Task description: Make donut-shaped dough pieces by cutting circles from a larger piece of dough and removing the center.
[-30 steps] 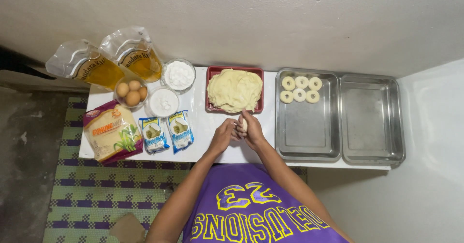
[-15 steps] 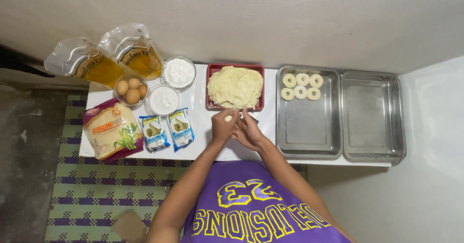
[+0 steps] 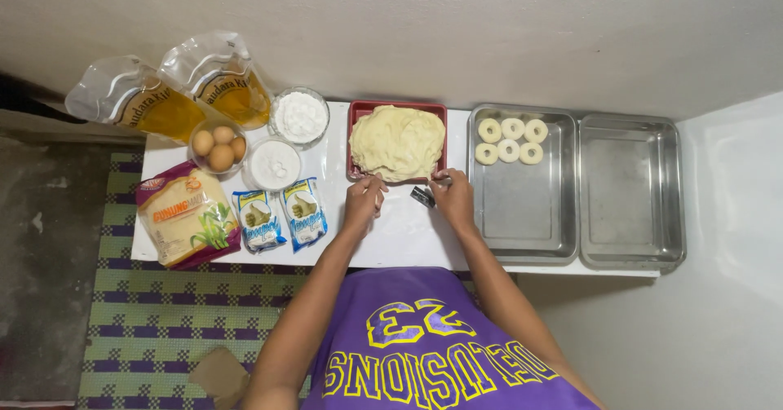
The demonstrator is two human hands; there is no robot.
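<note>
**Both hands working at the near edge of the dough tray**

You are standing at the white worktop (image 3: 408,239) with your left hand (image 3: 364,200) and right hand (image 3: 451,198) both lying at the near rim of the red tray (image 3: 356,112); the big mound of pale dough (image 3: 397,141) is filling that tray, just ahead of your fingers, which is keeping it within easy reach; your left grip is curling closed, seemingly pinching at the dough's near edge, though what it is holding is too small to tell; your right grip is closing round a small dark tool (image 3: 422,196) whose end is poking out toward your left hand, likely so it stays ready beside the dough.

Just to your right, the first steel pan (image 3: 522,214) is carrying five dough rings (image 3: 510,139) grouped at its far end, leaving the near part bare; the second steel pan (image 3: 632,214) is sitting beside it, touching.

To your left the supplies are standing clear of your hands: two bowls of white powder (image 3: 285,141), a bowl of eggs (image 3: 218,146), two oil pouches (image 3: 175,92) against the wall, two small sachets (image 3: 281,218) and a flour bag (image 3: 183,218).
</note>
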